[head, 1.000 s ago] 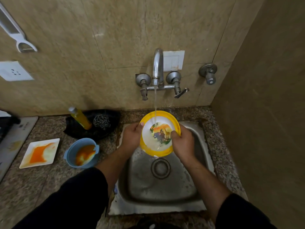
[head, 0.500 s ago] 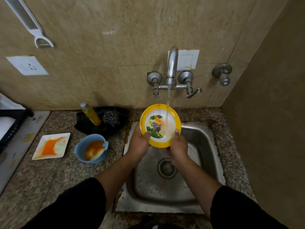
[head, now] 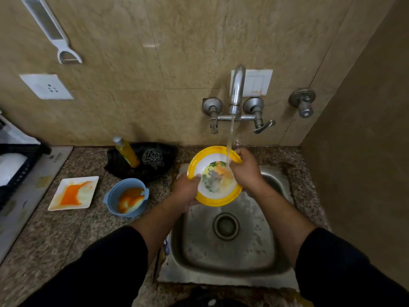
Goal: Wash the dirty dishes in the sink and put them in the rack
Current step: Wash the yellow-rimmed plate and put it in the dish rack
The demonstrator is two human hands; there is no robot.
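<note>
Over sink (head: 254,251), left grip (head: 186,191) holding yellow plate (head: 210,171)

The plate (head: 218,201) had a yellow rim around a white centre printed in green and orange, the bowl (head: 110,196) was blue and the square dish (head: 87,193) white, both smeared orange, on a speckled brown-grey tabletop (head: 55,235) below beige marbled wall tiles (head: 177,52).

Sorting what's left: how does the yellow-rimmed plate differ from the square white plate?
The yellow-rimmed plate is round; the square white plate has corners. The yellow-rimmed plate is held under running water; the square white plate lies flat on the counter. The square white plate carries an orange smear; the yellow-rimmed plate shows a printed picture. Both have white centres.
</note>
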